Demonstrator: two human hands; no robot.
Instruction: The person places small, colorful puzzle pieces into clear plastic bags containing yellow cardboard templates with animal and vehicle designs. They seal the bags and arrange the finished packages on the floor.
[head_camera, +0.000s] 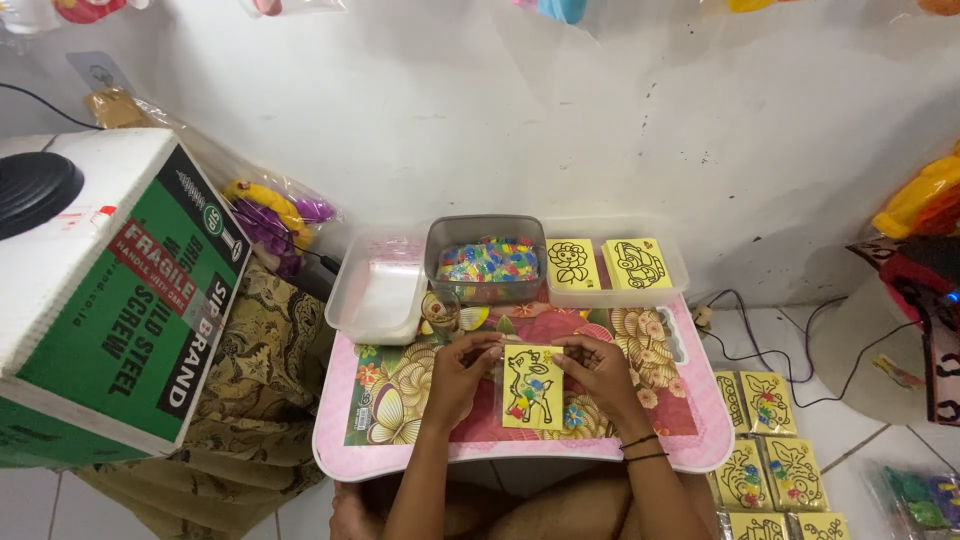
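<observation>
Yellow square picture card (532, 387) with black deer outline sits in a clear sleeve, held between both hands above the pink floral worktop (400, 455). Left hand (462, 372) pinches its left edge, fingers curled; right hand (598, 368) pinches its top right corner. Beyond: grey tub of coloured pieces (487, 262).

Small pink floral table (400, 455): three plastic tubs (378, 300) along back edge, small glass (440, 310), yellow card (532, 387).

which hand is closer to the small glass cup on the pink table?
Left. The left hand grips the yellow picture card's left edge, just below the small glass cup. The right hand holds the card's right edge, farther off to the cup's right.
</observation>
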